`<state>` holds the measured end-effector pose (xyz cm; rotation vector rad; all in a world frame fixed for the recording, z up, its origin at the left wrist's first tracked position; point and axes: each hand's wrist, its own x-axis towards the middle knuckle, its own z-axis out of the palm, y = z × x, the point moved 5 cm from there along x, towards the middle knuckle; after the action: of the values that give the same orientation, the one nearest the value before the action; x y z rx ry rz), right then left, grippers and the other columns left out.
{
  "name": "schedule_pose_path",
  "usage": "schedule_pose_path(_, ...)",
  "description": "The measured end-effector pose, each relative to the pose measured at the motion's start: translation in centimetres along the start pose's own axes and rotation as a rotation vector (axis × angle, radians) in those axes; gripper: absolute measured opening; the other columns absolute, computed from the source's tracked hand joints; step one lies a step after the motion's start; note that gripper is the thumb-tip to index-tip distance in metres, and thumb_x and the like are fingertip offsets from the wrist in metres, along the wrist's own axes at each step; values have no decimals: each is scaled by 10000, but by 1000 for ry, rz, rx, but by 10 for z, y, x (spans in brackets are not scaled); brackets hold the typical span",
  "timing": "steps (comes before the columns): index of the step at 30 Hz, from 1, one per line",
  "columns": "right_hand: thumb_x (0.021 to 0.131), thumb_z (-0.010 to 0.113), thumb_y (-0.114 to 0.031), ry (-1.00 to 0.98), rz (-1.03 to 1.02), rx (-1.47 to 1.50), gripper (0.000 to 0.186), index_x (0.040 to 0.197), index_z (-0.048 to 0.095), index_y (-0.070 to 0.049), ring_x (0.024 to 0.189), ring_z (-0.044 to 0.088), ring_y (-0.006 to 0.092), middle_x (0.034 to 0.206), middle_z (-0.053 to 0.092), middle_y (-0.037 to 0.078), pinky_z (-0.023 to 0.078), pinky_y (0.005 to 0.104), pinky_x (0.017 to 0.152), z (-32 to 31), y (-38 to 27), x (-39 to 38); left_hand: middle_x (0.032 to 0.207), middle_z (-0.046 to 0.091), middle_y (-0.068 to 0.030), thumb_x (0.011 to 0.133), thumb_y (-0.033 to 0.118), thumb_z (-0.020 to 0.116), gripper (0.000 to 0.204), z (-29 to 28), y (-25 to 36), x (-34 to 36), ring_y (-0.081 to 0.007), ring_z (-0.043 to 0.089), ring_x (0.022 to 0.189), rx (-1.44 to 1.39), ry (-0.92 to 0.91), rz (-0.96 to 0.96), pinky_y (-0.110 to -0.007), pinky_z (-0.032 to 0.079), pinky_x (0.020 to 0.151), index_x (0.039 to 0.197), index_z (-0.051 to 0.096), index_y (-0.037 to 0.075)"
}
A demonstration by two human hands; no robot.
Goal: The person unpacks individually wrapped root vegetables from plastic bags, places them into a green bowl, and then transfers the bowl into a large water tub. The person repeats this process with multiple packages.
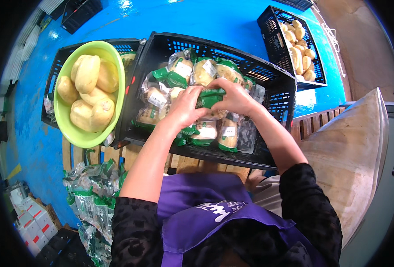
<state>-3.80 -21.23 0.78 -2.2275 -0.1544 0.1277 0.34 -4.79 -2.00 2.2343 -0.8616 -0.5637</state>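
My left hand and my right hand are closed around the two sides of a green-and-clear plastic bag, whose contents are mostly hidden by my fingers. Both hands are over a large black crate. Packed in this crate are several similar bags of pale roots, with green bands and white labels. To the left, a lime-green basin holds several plump, pale yellow roots that look like lotus root.
Beneath the basin is another black crate. Loose, flat green-and-clear bags hang in a heap at the lower left. Wooden slats show under the crate. A black crate of roots stands on the blue floor, far right.
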Motion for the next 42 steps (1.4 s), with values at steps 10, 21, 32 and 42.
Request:
schedule_pose_path(10,792,736,-3,223,266,509,374,1139,598,-10,930,581,91,979,615,13,494,253,855,33,55,-8,1211,594,-191,775,269,754,596,-2,-3,4,-335,570,1145,-110,22,-2,-395,454,978,1271,550,9)
schedule_pose_path(21,762,750,12,317,209,499,341,1070,604,3,817,556,62,934,602,19,488,222,691,43,32,-13,839,658,-89,823,135,692,158,-7,1,13,-196,615,742,-336,198,-63,-327,486,693,900,652,3)
schedule_pose_path(32,833,686,-73,208,369,605,166,980,658,-1,672,606,102,782,649,33,488,264,601,41,25,-11,820,645,4,869,119,675,134,-4,-4,12,-53,549,761,-651,43,-68,-251,468,695,948,653,12)
schedule_pose_path(42,753,659,-58,356,312,251,241,990,632,-20,758,650,255,817,661,157,506,371,687,44,6,-16,809,586,-103,869,101,616,74,-14,15,8,-246,568,741,-129,225,141,-327,453,670,891,620,30)
